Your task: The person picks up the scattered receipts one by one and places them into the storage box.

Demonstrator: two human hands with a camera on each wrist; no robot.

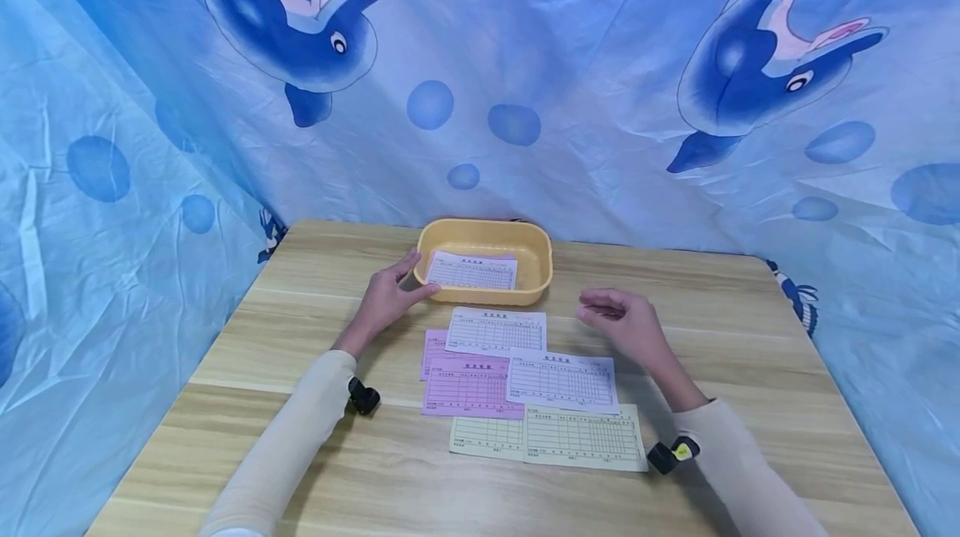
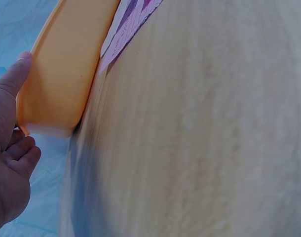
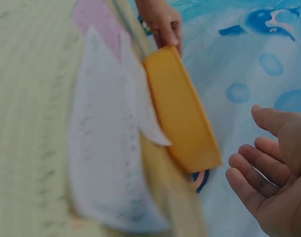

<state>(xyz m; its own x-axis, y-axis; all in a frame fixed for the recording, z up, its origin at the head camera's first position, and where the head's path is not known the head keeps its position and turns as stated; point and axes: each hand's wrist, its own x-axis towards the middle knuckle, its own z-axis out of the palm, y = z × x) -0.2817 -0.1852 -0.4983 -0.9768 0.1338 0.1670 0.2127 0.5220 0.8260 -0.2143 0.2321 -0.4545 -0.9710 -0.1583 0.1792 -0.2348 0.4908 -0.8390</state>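
Tabletop (image 1: 750, 337) carries an overlapping spread of white, pink and pale green slips (image 1: 562, 384). Beyond it, towards 12 o'clock, sits a yellow basket (image 1: 487, 296) with a white slip (image 1: 472, 272) lying over pink inside. The left hand (image 1: 387, 297) grips the basket at 8 o'clock; the right hand (image 1: 626, 322), empty, thumb and fingers parted, hovers at the basket's 4 o'clock.

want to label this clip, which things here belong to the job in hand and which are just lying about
Seem part of the job:
rounded yellow plastic basket, held by the left hand
white printed paper slips
pink printed paper slips
pale green printed paper slips
right hand, holding nothing

Seem only surroundings:
wrinkled blue dolphin-print backdrop
wood-grain tabletop
small black wrist cameras
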